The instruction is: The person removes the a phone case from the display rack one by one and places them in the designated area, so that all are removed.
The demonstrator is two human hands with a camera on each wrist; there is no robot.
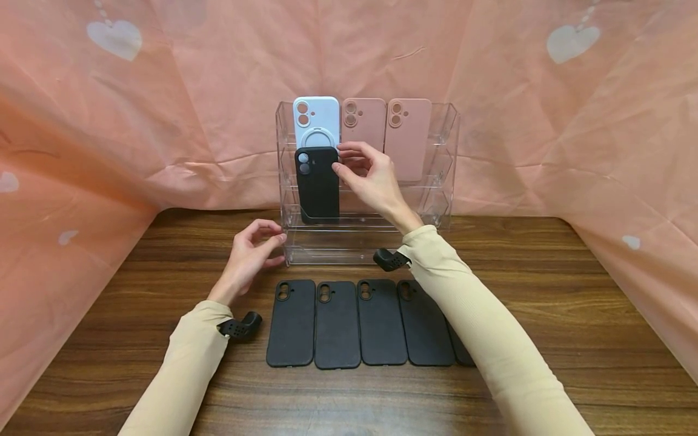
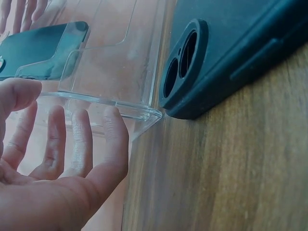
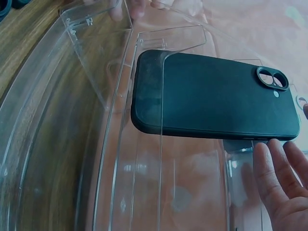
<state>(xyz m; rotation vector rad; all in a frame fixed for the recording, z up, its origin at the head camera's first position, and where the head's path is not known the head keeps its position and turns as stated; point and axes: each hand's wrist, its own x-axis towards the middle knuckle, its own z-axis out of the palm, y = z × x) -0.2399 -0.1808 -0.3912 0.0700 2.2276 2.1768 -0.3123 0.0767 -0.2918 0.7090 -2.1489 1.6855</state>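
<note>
1. Behind a front lip of the clear plastic tiered rack (image 1: 357, 257) stands the matte black phone case (image 1: 318, 191); my right grip (image 1: 376, 175), fingers apart, touches its right edge.
2. I'd nudge gently, keeping it square, my left grip (image 1: 245, 257), fingers spread, lightly steadying the rack's left side.
3. Brown wood-grain table (image 1: 136, 290) carries a row of black phone cases (image 1: 338, 327); peach heart-printed fabric (image 1: 229, 72) surrounds it.

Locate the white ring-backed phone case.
In the head view, the white case stands at the upper left of the clear plastic rack, behind a black phone case and left of a pink one.
</note>
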